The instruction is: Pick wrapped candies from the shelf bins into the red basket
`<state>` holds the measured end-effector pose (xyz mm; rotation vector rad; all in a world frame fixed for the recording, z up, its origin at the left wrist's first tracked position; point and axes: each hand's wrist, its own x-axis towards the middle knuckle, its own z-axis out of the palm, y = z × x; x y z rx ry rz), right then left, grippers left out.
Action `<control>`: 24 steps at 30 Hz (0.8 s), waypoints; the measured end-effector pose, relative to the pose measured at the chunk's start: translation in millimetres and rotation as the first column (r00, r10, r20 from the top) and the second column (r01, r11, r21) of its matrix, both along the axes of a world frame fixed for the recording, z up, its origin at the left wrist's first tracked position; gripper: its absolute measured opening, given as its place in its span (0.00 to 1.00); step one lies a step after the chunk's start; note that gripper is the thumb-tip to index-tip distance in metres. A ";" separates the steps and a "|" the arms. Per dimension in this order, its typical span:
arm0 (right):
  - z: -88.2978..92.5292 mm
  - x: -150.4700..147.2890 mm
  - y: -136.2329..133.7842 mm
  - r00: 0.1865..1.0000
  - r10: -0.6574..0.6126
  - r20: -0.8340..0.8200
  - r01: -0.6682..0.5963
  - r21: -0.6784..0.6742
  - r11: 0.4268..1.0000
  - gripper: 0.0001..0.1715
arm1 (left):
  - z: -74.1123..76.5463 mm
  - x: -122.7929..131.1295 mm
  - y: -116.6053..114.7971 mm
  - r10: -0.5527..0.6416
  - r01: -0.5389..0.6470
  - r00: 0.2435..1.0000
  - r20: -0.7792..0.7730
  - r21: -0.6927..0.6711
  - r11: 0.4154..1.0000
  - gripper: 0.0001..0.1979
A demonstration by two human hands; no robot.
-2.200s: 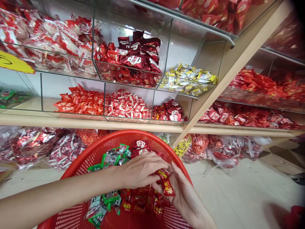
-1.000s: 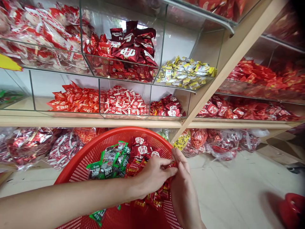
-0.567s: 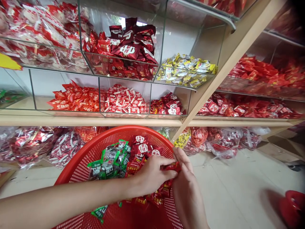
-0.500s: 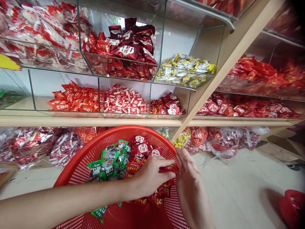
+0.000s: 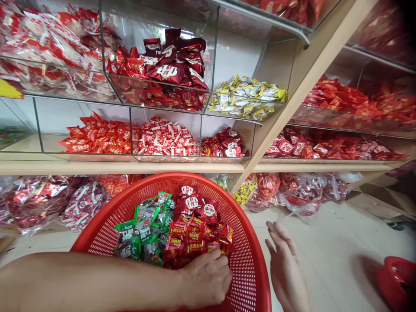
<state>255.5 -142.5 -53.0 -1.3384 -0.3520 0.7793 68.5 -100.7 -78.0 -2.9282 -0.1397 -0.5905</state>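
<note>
Wooden shelves (image 5: 156,168) fill the background, their clear, flat-sided bins (image 5: 215,52) heaped with wrapped sweets; along the lower row we see orange packets (image 5: 97,136) and red-and-white packets (image 5: 167,138), with maroon bags (image 5: 172,65) and a yellow-and-white heap (image 5: 247,97) in the row above; beneath the bottom board, bulging clear sacks (image 5: 40,201) sit above a pale tiled floor (image 5: 328,255), and a rounded red vessel (image 5: 398,281) stands on the tiles at the right.

Nearest us is a round red plastic basket (image 5: 261,260), its wall pierced with small holes, its rim thick and smooth; inside, green packets (image 5: 146,232) lie to the left, maroon packets (image 5: 190,203) at the far side, and small red packets (image 5: 195,236) with yellow lettering in front of those; the wrappers are glossy and crinkled.

Our left hand (image 5: 208,277) is in the basket at the near edge of the red packets, fingers curled and touching the pile; its underside is hidden, so we cannot tell whether the grip has closed on a packet; our right hand (image 5: 287,264) is just outside the rim, its grip open, fingers extended.
</note>
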 end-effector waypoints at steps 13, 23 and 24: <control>-7.6 -4.3 4.0 0.961 0.010 -0.276 -0.011 -0.004 1.000 0.23 | -12.3 -2.2 8.4 -0.138 0.142 0.987 -0.086 0.037 0.989 0.09; 0.4 -8.4 5.7 0.939 0.006 -0.343 -0.022 -0.044 0.999 0.25 | 20.1 -68.6 14.2 -0.021 0.049 0.954 -0.299 0.089 0.995 0.09; 0.8 -9.0 5.9 0.941 0.009 -0.338 -0.025 -0.043 0.999 0.25 | 18.0 -72.0 13.0 -0.029 0.064 0.948 -0.318 0.100 0.993 0.10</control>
